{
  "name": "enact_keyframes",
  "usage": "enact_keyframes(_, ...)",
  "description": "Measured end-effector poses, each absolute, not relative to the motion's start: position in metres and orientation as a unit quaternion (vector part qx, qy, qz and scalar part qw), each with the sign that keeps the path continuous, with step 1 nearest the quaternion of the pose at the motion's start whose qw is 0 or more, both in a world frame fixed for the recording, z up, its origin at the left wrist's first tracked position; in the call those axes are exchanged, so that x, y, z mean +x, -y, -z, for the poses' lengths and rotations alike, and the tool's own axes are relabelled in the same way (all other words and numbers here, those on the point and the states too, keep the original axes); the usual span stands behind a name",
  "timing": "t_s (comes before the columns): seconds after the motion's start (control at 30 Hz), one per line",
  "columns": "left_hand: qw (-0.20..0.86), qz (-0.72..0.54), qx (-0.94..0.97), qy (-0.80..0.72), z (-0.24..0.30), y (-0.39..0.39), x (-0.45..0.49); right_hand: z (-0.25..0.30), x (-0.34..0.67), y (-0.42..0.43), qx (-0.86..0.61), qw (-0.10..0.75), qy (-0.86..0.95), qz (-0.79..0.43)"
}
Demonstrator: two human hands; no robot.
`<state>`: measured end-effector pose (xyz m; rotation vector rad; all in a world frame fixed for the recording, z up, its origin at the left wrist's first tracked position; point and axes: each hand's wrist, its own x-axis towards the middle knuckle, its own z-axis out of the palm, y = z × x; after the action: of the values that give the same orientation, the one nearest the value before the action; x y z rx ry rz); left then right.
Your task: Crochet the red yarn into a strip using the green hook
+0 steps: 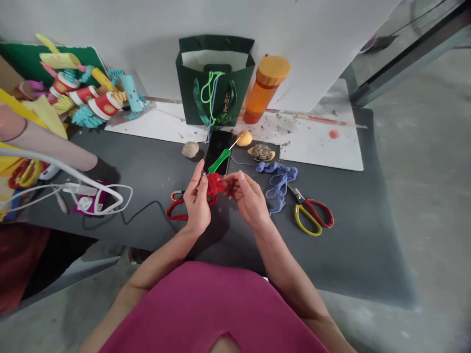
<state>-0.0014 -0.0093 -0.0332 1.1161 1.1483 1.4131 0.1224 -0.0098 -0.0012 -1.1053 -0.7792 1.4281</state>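
Observation:
My left hand [196,201] and my right hand [250,196] are held close together above the dark table [349,245]. Both pinch a small red crochet piece [217,185] between their fingertips. A green-handled crochet hook [221,159] sticks up from beside my left thumb, its metal tip pointing away over a black phone [217,144]. I cannot tell whether my left hand grips the hook or it rests on the phone. A red cord with beads [175,208] lies under my left hand.
Blue yarn [279,179] and yellow-and-red scissors [312,215] lie right of my hands. Behind stand a green paper bag [215,78] and an orange bottle [267,88]. Paper-cup crafts [91,98], white cables [91,196] and another person's arm [47,144] fill the left.

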Motion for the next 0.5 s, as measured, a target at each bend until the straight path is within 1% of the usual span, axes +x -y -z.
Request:
enact_keyframes(0.1, 0.488, -0.594, 0.417, -0.484, 0.034, 0.017, 0.004, 0.002, 0.123, 0.015, -0.482, 0.557, 0.348, -0.58)
enact_keyframes(0.2, 0.499, -0.583, 0.414, -0.489, 0.029, 0.022, 0.01, 0.004, 0.12, 0.019, -0.515, 0.561, 0.334, -0.555)
enact_keyframes(0.37, 0.505, -0.483, 0.499, -0.512, 0.017, 0.023, 0.007, 0.01, 0.129, 0.024, -0.558, 0.568, 0.308, -0.521)
enact_keyframes(0.5, 0.497, -0.459, 0.575, -0.46, 0.013, 0.023, 0.007, 0.014, 0.141, 0.026, -0.583, 0.553, 0.324, -0.499)
